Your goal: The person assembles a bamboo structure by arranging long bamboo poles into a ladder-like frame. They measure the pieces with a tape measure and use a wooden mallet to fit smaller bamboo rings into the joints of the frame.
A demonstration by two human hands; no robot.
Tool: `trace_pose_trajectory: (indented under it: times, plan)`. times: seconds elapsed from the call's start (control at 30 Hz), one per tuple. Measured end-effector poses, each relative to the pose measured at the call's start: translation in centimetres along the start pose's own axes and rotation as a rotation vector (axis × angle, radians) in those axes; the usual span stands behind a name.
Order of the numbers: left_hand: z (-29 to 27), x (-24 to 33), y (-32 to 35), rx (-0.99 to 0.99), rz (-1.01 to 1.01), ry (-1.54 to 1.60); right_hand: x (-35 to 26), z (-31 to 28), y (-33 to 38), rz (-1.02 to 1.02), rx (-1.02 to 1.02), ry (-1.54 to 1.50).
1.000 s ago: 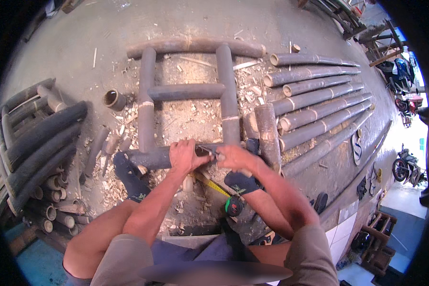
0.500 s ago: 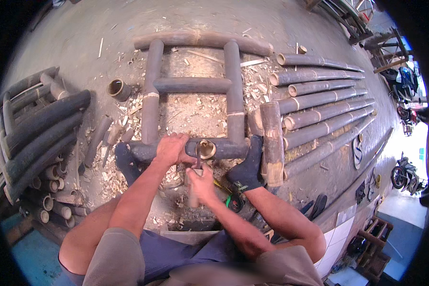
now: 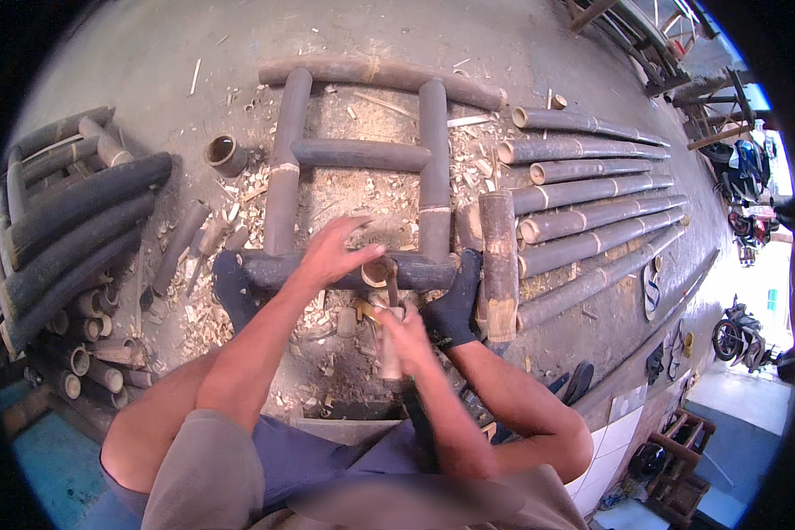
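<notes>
In front of me lies a ladder-like frame of dark bamboo poles (image 3: pixel 362 156). Its near rail (image 3: pixel 424 272) runs between my two feet, and a round hole (image 3: pixel 379 272) with a pale cut rim opens in it. Just left of that hole, my left hand (image 3: pixel 334 253) is raised over the rail, fingers apart and holding nothing. Closed around a chisel-like tool (image 3: pixel 390 360) with a pale handle, my right hand (image 3: pixel 404 337) is on the near side of the hole. The tool's narrow dark blade points up to the hole's right edge; whether it touches is unclear.
Several loose bamboo poles (image 3: pixel 592 186) lie at the right, beside a short thick piece (image 3: pixel 501 265). Stacked bamboo frames (image 3: pixel 88 216) stand at the left. A bamboo ring (image 3: pixel 226 156) sits left of the frame. Wood chips (image 3: pixel 477 168) litter the floor.
My left hand has come up off the rail, its fingers spreading. My right hand has shifted slightly right with the tool, whose blade moved from the hole's left side to its right.
</notes>
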State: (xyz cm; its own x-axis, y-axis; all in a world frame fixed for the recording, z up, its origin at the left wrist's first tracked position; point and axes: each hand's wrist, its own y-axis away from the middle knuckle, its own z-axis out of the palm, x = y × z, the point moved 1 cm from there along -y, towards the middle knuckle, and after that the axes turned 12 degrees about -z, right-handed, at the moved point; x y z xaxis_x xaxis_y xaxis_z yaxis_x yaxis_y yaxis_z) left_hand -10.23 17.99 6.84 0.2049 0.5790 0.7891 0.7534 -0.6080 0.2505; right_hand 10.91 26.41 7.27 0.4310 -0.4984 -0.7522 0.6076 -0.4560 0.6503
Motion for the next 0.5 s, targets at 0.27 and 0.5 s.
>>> trace_pose_trajectory:
  times: [0.27,0.5]
  plan:
    - [0.7,11.3,-5.4,-0.463,0.012,0.245,-24.0,-6.6,-4.2,-0.23,-0.652,-0.031]
    - [0.6,9.2,-6.8,-0.257,-0.416,0.698,-21.0,3.8,-10.4,-0.924,0.191,0.371]
